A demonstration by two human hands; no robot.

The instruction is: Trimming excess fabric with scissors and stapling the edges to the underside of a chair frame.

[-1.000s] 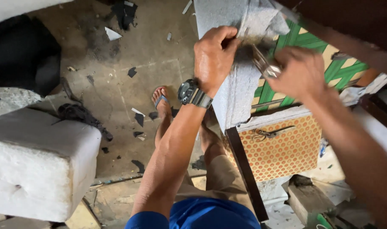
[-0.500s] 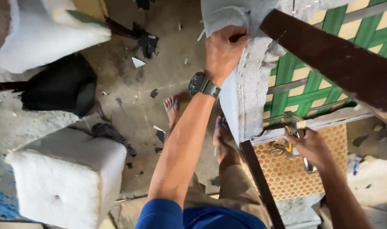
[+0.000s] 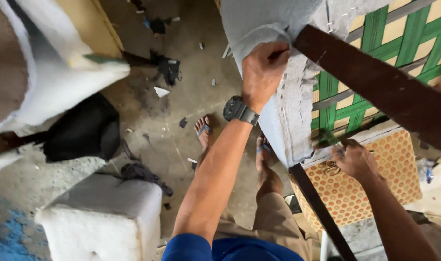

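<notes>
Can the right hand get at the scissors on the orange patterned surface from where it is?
Probably yes. The right hand sits low over the orange patterned surface, with the scissors right beside its fingers and nothing between them. It already seems to grip a small tool, which could hinder a grasp.

Soft daylight fills the place, even and fairly bright, with no hard glare anywhere. The concrete floor (image 3: 182,111) is lit flatly; shadows on it are weak and smudged, darkest under the black bundle (image 3: 83,130) near the floor's left edge. The white foam block (image 3: 104,217) at the bottom left runs close to washed out on its top face. The left hand (image 3: 264,72) and its forearm are sharp, as is the grey fabric (image 3: 283,121). The right hand (image 3: 355,162) is slightly soft with motion. The dark wooden bar (image 3: 375,87) sits in shade, its grain lost. Straight lines bow toward the corners, a wide-lens stretch.
</notes>
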